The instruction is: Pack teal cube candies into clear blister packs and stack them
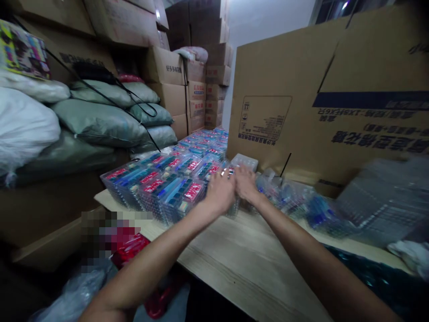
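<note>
My left hand [221,188] and my right hand [246,181] are side by side at the far side of the table. Their fingers are curled and closed on a clear plastic box [230,171] between them, at the right end of the stacks. The fingertips are partly hidden and a little blurred. Left of my left hand stand tall stacks of filled clear boxes [167,190], with red, dark green and blue pieces inside. A whitish translucent tray [245,162] is just behind my right hand.
Clear bags of blue pieces [320,210] and a stack of clear empty trays [389,201] line the right side of the wooden table [241,264]. A large cardboard box [295,71] rises behind. Green sacks [100,118] and cartons [169,67] fill the left.
</note>
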The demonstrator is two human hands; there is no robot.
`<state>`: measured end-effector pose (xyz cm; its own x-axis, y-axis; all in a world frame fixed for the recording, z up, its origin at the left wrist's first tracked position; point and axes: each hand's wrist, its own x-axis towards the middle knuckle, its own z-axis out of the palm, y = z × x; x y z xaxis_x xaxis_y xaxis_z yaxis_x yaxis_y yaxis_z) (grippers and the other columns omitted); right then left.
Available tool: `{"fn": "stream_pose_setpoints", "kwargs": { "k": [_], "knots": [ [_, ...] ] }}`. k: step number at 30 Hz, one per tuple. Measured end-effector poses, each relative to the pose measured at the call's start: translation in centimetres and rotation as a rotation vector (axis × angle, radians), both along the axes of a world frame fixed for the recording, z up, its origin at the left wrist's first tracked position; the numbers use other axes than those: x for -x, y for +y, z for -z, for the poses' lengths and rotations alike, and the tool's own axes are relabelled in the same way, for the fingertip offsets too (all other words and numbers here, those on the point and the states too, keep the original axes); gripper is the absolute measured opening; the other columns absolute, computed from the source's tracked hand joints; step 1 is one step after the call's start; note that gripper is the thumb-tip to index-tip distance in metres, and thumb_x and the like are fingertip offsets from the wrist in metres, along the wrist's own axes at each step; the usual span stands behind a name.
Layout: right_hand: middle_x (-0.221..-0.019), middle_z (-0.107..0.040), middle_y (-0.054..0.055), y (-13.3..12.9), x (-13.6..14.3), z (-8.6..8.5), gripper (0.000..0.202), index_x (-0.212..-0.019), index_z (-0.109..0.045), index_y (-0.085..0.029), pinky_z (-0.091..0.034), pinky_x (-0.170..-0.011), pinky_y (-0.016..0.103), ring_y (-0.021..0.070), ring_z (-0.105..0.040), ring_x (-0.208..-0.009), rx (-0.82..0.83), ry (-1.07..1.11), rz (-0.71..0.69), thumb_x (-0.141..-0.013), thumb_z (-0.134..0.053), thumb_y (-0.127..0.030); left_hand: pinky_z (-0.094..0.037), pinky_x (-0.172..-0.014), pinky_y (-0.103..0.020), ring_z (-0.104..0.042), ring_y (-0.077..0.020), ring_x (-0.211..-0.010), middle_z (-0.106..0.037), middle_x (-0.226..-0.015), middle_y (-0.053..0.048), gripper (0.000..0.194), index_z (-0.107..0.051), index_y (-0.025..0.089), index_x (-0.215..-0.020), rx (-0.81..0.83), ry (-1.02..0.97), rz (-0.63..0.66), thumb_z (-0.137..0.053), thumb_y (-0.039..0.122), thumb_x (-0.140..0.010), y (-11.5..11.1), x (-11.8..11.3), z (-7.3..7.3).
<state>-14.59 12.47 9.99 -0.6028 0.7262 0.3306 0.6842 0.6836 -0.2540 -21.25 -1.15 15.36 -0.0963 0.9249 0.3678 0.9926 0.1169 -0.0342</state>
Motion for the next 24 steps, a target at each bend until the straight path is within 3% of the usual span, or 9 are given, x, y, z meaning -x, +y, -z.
{"fn": "stream_pose_setpoints", "kwargs": {
  "k": [2, 5, 7, 9, 12, 14, 17, 21, 24],
  "knots": [
    [-0.150, -0.039, 0.021, 1.5, -2.3, 0.5, 0.052, -0.142, -0.044, -0.012, -0.027, -0.110, 0.053, 0.0362, -0.032, -0.140, -0.012, 0.010, 0.137, -0.092, -0.038, -0.026, -0.039, -0.100, -0.045, -0.046, -0.0308, -0.126, -0.057, -0.128, -0.015, 0.029, -0.059, 0.015, -0.115, 0.013, -0.012, 0.203, -0.041, 0.016, -0.093, -2.8, -3.2, 1.7],
    [-0.146, -0.042, 0.021, 3.7, -6.1, 2.3, 0.056, -0.146, -0.043, -0.023, -0.031, -0.104, 0.061, 0.0420, -0.039, -0.135, 0.195, -0.153, 0.277, -0.091, -0.043, -0.031, -0.044, -0.090, -0.043, -0.056, -0.0283, -0.106, -0.064, -0.107, -0.014, 0.021, -0.062, 0.014, -0.100, 0.116, -0.086, 0.383, -0.045, 0.023, -0.092, -5.6, -6.9, 6.3],
    [-0.146, -0.043, 0.020, 4.4, -8.1, 3.8, 0.054, -0.147, -0.041, -0.027, -0.035, -0.102, 0.060, 0.0404, -0.045, -0.132, 0.285, -0.240, 0.244, -0.095, -0.036, -0.040, -0.046, -0.085, -0.041, -0.059, -0.0260, -0.096, -0.066, -0.098, -0.012, 0.021, -0.063, 0.014, -0.096, 0.217, -0.198, 0.378, -0.047, 0.026, -0.092, -6.3, -8.3, 10.2],
    [-0.144, -0.044, 0.020, 4.3, -9.5, 5.1, 0.054, -0.147, -0.040, -0.027, -0.041, -0.098, 0.055, 0.0371, -0.053, -0.126, 0.261, -0.259, 0.191, -0.098, -0.028, -0.044, -0.046, -0.083, -0.042, -0.060, -0.0256, -0.091, -0.067, -0.098, -0.013, 0.020, -0.064, 0.013, -0.095, 0.294, -0.314, 0.303, -0.048, 0.024, -0.090, -6.3, -8.9, 14.1],
    [-0.137, -0.050, 0.021, 3.4, -10.5, 6.0, 0.053, -0.144, -0.043, -0.025, -0.047, -0.090, 0.051, 0.0357, -0.061, -0.113, 0.192, -0.277, 0.158, -0.097, -0.029, -0.045, -0.046, -0.083, -0.043, -0.058, -0.0268, -0.095, -0.065, -0.102, -0.016, 0.019, -0.065, 0.013, -0.096, 0.312, -0.450, 0.210, -0.050, 0.021, -0.088, -6.4, -9.1, 18.4],
    [-0.133, -0.052, 0.021, 3.0, -10.7, 6.1, 0.054, -0.142, -0.045, -0.024, -0.047, -0.088, 0.052, 0.0367, -0.063, -0.109, 0.181, -0.289, 0.152, -0.095, -0.032, -0.048, -0.045, -0.087, -0.043, -0.055, -0.0273, -0.101, -0.063, -0.107, -0.016, 0.019, -0.064, 0.014, -0.099, 0.284, -0.492, 0.218, -0.052, 0.019, -0.085, -6.8, -9.1, 20.0],
    [-0.131, -0.055, 0.019, 3.5, -10.9, 6.2, 0.056, -0.141, -0.047, -0.026, -0.047, -0.088, 0.053, 0.0364, -0.063, -0.108, 0.205, -0.232, 0.171, -0.092, -0.035, -0.052, -0.043, -0.089, -0.042, -0.052, -0.0275, -0.106, -0.060, -0.113, -0.015, 0.023, -0.062, 0.016, -0.104, 0.250, -0.500, 0.272, -0.057, 0.019, -0.082, -7.4, -9.1, 21.3],
    [-0.128, -0.061, 0.015, 5.4, -12.3, 6.6, 0.059, -0.136, -0.053, -0.027, -0.047, -0.094, 0.050, 0.0360, -0.059, -0.115, 0.246, 0.019, 0.167, -0.088, -0.036, -0.059, -0.042, -0.082, -0.041, -0.052, -0.0281, -0.101, -0.061, -0.105, -0.014, 0.022, -0.065, 0.017, -0.100, 0.213, -0.464, 0.290, -0.063, 0.026, -0.079, -6.8, -9.1, 22.6],
    [-0.129, -0.060, 0.020, 6.3, -13.7, 7.2, 0.064, -0.138, -0.050, -0.028, -0.045, -0.095, 0.051, 0.0370, -0.058, -0.117, 0.247, 0.226, 0.213, -0.088, -0.030, -0.062, -0.040, -0.072, -0.037, -0.054, -0.0264, -0.092, -0.063, -0.091, -0.012, 0.012, -0.067, 0.019, -0.086, 0.166, -0.419, 0.279, -0.065, 0.028, -0.078, -5.3, -9.1, 23.9]
  ]
}}
